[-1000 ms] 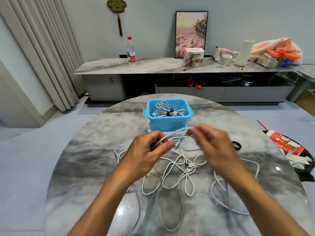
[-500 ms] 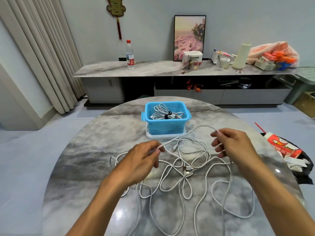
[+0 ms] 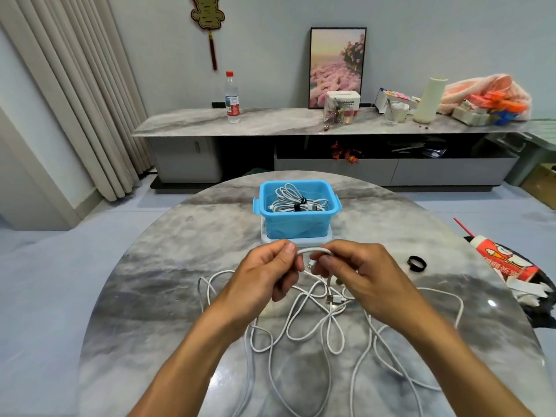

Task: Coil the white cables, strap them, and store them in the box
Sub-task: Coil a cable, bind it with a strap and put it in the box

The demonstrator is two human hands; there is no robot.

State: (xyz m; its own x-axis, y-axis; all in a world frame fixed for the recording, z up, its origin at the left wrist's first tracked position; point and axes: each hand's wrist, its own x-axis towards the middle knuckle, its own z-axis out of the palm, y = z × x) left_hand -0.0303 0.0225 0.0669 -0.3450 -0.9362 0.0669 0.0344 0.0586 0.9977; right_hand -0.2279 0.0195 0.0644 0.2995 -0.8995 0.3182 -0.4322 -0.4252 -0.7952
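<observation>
— White cable count, please. What is stored?

— Two coiled bundles [image 3: 296,202], as far as I can tell, lie inside the blue plastic box [image 3: 331,224] at the far side of the marble table [image 3: 150,296]. Each carries a dark strap. The box stands on what looks like its own lid, uncovered.

— And outstanding?

— A loose tangle of white cable [image 3: 313,326] sprawls on the table between the forearms and the box, with a USB plug [image 3: 331,299] lying in the middle of it. Whether it is one cable or several I cannot tell.

— Hands?

— Both occupied. The left hand [image 3: 264,275] pinches a short arch of the cable [image 3: 313,251] between thumb and fingers; the right hand [image 3: 361,275] grips the other end of that arch, fingers curled round it. A small connector hangs just below, between the two hands.

— Your reading?

— First loop of a new coil, barely begun. Coiling, strapping and storing all remain for this cable.

— Strap available?

— One black strap ring [image 3: 416,263] lies on the table, right of the right hand, untouched.
</observation>
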